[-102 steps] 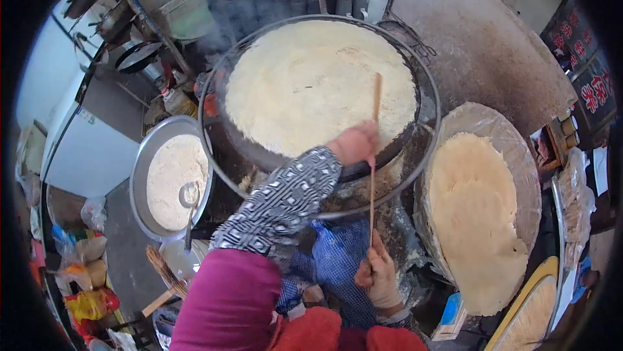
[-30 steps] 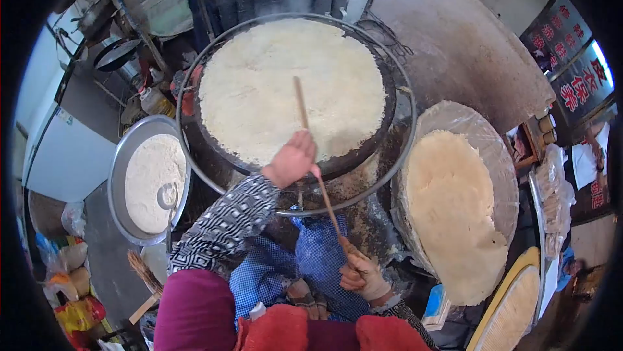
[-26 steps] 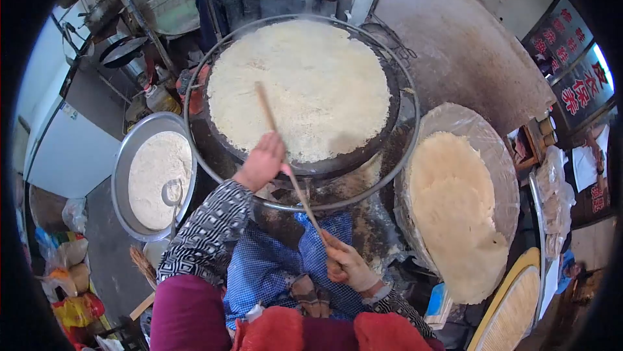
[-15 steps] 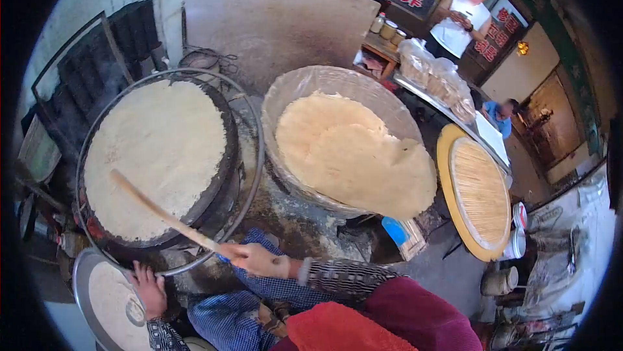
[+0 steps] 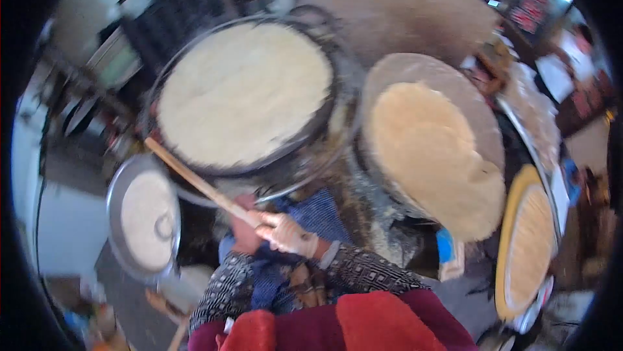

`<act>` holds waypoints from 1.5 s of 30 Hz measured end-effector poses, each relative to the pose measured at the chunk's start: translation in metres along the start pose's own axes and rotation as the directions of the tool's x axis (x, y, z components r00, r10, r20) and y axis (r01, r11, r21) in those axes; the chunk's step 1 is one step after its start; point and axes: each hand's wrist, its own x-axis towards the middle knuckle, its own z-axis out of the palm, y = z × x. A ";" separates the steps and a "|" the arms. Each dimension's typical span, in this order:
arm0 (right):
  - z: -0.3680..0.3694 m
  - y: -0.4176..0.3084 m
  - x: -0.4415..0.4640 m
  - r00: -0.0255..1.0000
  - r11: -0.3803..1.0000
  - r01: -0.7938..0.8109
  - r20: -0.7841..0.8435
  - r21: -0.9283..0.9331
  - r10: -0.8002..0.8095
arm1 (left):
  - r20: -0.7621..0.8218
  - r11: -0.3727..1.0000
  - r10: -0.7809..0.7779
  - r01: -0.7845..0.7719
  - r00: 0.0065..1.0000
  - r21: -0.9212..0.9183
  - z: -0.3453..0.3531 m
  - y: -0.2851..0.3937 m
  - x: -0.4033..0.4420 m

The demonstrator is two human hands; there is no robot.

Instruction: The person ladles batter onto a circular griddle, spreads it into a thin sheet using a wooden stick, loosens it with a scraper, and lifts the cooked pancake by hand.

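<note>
My right hand point(image 5: 287, 234), in a thin clear glove, is closed round a wooden stick point(image 5: 195, 179). The stick slants up and left, its far end near the front left edge of a round black griddle. A pale, wide sheet of batter point(image 5: 243, 94) covers the griddle. Beside the right hand, close against the stick, is my left hand point(image 5: 245, 231); it is blurred and partly covered, so its fingers cannot be made out. To the left, a metal bowl point(image 5: 117, 227) holds pale batter with a round ladle-like object point(image 5: 163, 226) in it.
A large lined basket point(image 5: 483, 114) at right holds thin tan flatbreads point(image 5: 422, 137), one hanging over its rim. Further right stands a yellow-rimmed round tray point(image 5: 511, 253). Bagged goods point(image 5: 535, 111) lie on a table at the back right, with a person point(image 5: 574, 55) beyond.
My left hand has left the metal bowl's rim and come across to the stick beside my right hand. The stick has drawn back to the griddle's edge. The view has turned left.
</note>
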 end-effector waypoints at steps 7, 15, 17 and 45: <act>-0.057 0.001 -0.114 0.987 0.998 -0.035 -0.156 -0.061 0.025 | 0.113 0.756 0.449 -0.444 0.887 0.481 -0.051 0.091 0.011; -0.074 0.004 -0.169 0.893 0.930 0.078 -0.439 0.359 0.095 | 0.666 0.092 0.611 -0.874 0.428 0.477 0.135 0.110 0.162; -0.103 0.017 -0.156 0.952 0.792 0.058 -0.271 0.608 0.139 | 0.614 0.234 0.610 -0.854 0.501 0.465 0.127 0.111 0.169; -0.154 -0.025 -0.021 0.797 0.031 -0.116 -0.112 -0.993 -0.593 | 0.260 0.591 0.263 -0.368 0.929 0.718 -0.098 -0.034 0.039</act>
